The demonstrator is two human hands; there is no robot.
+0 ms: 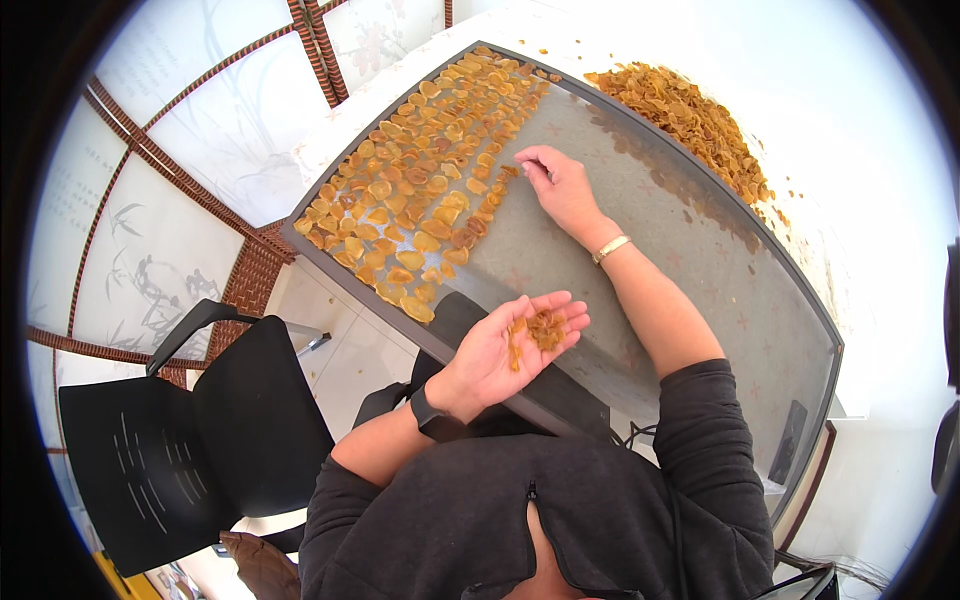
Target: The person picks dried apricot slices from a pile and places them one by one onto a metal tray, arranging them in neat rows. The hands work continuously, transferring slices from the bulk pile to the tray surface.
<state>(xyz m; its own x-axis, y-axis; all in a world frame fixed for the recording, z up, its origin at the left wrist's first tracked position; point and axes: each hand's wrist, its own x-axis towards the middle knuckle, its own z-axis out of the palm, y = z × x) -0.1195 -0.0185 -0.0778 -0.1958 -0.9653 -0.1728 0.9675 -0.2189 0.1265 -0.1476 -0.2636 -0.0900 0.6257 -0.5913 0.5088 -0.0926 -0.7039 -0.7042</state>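
Note:
My left hand is palm up near the panel's front edge, fingers extended, with a small heap of dried amber slices resting on the palm and fingers. Over the panel, my right hand has its thumb and forefinger close together, just right of the upper end of a row of slices. Whether a slice is between those fingertips cannot be made out. Rows of similar yellow-brown slices cover the left part of the large grey panel, which has a dark frame.
Beyond the far frame edge, a large pile of slices lies on a white-covered table, with loose bits around it. A black office chair stands at left, before a folding screen. Cables hang below the panel's front edge.

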